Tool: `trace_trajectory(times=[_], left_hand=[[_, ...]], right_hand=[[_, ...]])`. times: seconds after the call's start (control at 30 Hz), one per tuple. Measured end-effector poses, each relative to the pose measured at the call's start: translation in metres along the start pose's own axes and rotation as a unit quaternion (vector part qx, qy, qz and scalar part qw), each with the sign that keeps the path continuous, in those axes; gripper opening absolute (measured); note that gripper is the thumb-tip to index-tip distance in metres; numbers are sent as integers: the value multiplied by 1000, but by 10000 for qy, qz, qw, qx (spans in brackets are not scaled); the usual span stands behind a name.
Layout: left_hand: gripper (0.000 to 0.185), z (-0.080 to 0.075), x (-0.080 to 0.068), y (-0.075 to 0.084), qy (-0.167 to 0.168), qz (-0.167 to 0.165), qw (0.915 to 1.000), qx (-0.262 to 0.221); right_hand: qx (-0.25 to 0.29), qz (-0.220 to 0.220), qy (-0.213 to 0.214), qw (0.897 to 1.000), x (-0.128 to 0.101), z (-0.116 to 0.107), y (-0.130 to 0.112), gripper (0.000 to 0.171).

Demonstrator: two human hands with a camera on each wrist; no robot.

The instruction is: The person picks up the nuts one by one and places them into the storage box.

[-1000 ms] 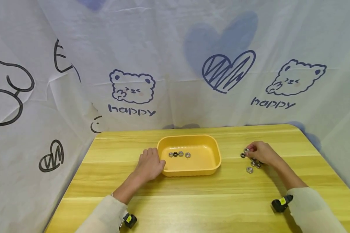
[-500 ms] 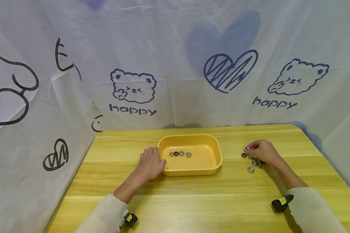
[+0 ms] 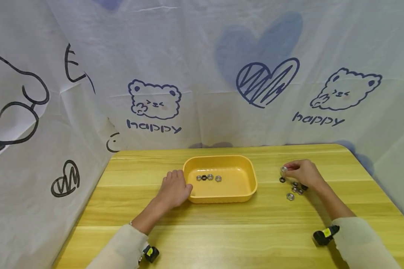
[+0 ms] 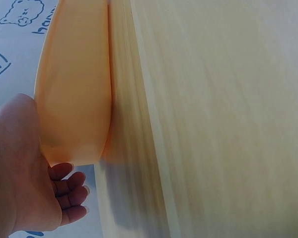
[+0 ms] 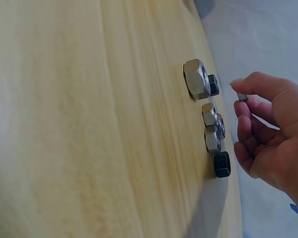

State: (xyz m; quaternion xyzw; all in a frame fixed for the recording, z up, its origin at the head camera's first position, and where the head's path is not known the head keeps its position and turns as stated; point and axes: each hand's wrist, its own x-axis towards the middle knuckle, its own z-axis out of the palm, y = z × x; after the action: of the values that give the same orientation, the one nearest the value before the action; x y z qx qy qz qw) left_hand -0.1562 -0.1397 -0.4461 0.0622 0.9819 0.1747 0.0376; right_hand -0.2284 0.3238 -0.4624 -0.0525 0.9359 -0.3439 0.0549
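At the left end of a yellow plastic tray [image 3: 222, 199], my left hand [image 3: 173, 189] grips the rim, thumb along the near corner. The left wrist view has the fingers of that hand [image 4: 25, 168] curled against the tray's end [image 4: 77, 89]. Between thumb and fingertips my right hand [image 3: 304, 173] pinches a small silver hex nut [image 3: 284, 169], held above the table. Just under it lies a black nut [image 3: 282, 179]. Closer to the wrist is a cluster of silver nuts [image 3: 294, 189], with another black nut [image 5: 221, 164] at its end. A larger silver nut [image 5: 196, 79] sits apart.
Inside the tray, several nuts stand in a loose row, among them a silver nut [image 3: 218, 178] and a black nut [image 3: 204, 177]. The wooden table [image 3: 222, 239] meets a printed cloth [image 3: 202, 74] at the back. Wrist cameras hang below both sleeves.
My right hand has risen slightly with the pinched silver nut, leaving more of the black nut beneath it in sight. The left hand keeps its grip on the tray. The whole view has shifted slightly.
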Motion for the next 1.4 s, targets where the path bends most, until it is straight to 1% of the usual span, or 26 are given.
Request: trace_trajectory(times=[0.23, 0.43, 0.73, 0.93, 1.2, 1.4], left_hand=[[35, 0, 0, 0, 17, -7, 10000, 3], [33, 0, -1, 0, 48, 35, 10000, 38], [35, -1, -1, 0, 67, -2, 10000, 17], [34, 0, 1, 0, 75, 14, 10000, -8], [35, -1, 1, 1, 57, 25, 10000, 23], [36, -3, 1, 2, 24, 37, 9999, 92]], right_hand=[[126, -81, 195, 9997, -1, 1, -3, 43], [262, -68, 176, 9995, -2, 2, -8, 45], [450, -206, 93, 9987, -1, 4, -17, 45], [539, -163, 57, 9984, 0, 5, -25, 45], [393, -262, 114, 9988, 1, 5, -35, 42], [519, -398, 122, 9978, 0, 8, -43, 41]])
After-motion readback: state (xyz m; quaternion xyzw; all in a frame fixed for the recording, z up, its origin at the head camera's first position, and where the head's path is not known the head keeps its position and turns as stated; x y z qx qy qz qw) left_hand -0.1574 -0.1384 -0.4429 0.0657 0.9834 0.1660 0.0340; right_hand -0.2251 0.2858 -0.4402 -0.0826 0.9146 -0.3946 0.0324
